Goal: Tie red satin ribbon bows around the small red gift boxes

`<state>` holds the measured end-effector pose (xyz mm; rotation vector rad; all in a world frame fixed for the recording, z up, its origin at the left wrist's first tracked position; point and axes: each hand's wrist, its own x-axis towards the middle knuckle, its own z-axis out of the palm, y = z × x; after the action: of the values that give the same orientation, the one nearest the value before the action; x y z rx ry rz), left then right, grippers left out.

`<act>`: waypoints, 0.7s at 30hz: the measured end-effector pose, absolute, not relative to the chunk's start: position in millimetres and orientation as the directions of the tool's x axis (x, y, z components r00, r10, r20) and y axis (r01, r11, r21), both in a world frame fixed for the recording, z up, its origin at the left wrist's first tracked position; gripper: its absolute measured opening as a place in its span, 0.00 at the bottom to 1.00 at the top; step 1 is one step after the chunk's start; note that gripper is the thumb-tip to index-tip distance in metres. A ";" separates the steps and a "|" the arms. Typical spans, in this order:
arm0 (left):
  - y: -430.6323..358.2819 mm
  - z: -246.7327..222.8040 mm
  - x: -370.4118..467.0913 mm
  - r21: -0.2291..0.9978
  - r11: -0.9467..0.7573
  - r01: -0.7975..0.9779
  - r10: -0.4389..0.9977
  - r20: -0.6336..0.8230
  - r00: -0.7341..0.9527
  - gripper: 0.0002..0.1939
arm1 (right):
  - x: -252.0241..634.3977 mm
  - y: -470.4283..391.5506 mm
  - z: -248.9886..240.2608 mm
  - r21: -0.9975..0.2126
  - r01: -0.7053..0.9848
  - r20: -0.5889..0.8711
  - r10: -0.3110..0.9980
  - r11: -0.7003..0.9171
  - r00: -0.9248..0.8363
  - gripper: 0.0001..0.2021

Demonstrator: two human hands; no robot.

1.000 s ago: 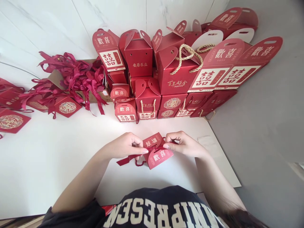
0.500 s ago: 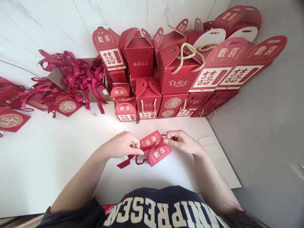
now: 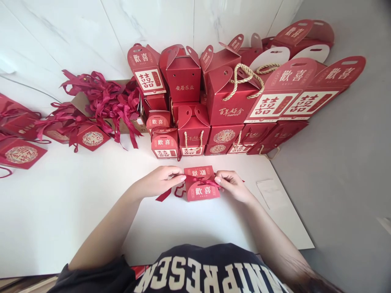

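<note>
A small red gift box (image 3: 203, 194) with white Chinese characters sits on the white table between my hands. Across its top runs a dark red ribbon (image 3: 200, 180), crossed or knotted near the middle. My left hand (image 3: 166, 179) pinches the ribbon at the box's left side, and a loose ribbon tail hangs below these fingers. On the other side, my right hand (image 3: 232, 184) pinches the ribbon close to the box's right edge. A twisted dark red cord (image 3: 180, 190) lies by the box's left side.
Stacked red gift boxes (image 3: 227, 101), some with gold rope handles, line the back by the tiled wall. Left of them, a cardboard box (image 3: 122, 125) overflows with dark red ribbons (image 3: 106, 101). More red boxes (image 3: 26, 154) stand far left. A grey wall (image 3: 345, 162) borders the right.
The gift box has turned so its edges run nearly level. Both hands keep their hold on the ribbon, which now looks wider across the top. The camera view has shifted slightly.
</note>
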<state>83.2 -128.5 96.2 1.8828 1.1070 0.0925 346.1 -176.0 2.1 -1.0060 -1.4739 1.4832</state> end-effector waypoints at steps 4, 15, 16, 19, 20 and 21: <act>-136.8 91.8 92.0 0.711 -0.154 0.686 0.781 -0.338 0.526 0.25 | 344.1 -177.1 4.3 -1.000 -0.005 0.021 0.931 0.021 -0.363 0.22; -140.5 76.1 96.8 0.656 -0.057 0.752 0.813 -0.407 0.417 0.22 | 343.1 -182.0 6.1 -0.993 0.065 0.076 0.951 0.100 -0.301 0.21; -139.6 74.6 95.6 0.659 -0.050 0.751 0.809 -0.413 0.417 0.22 | 342.9 -182.4 6.0 -0.992 0.066 0.087 0.953 0.111 -0.290 0.21; -137.6 70.6 93.3 0.666 -0.041 0.745 0.805 -0.420 0.420 0.21 | 342.0 -182.2 5.9 -0.988 0.103 0.087 0.968 0.115 -0.237 0.21; -137.4 69.3 93.2 0.668 -0.042 0.743 0.803 -0.420 0.423 0.21 | 341.7 -181.8 5.9 -0.986 0.123 0.081 0.972 0.110 -0.219 0.21; -137.6 67.9 93.6 0.669 -0.044 0.742 0.802 -0.420 0.426 0.21 | 341.5 -181.2 5.9 -0.985 0.138 0.074 0.976 0.104 -0.205 0.20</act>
<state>93.6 -137.6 67.9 1.7937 1.3291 0.0847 341.5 -181.2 5.9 -1.1477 -1.5092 1.2120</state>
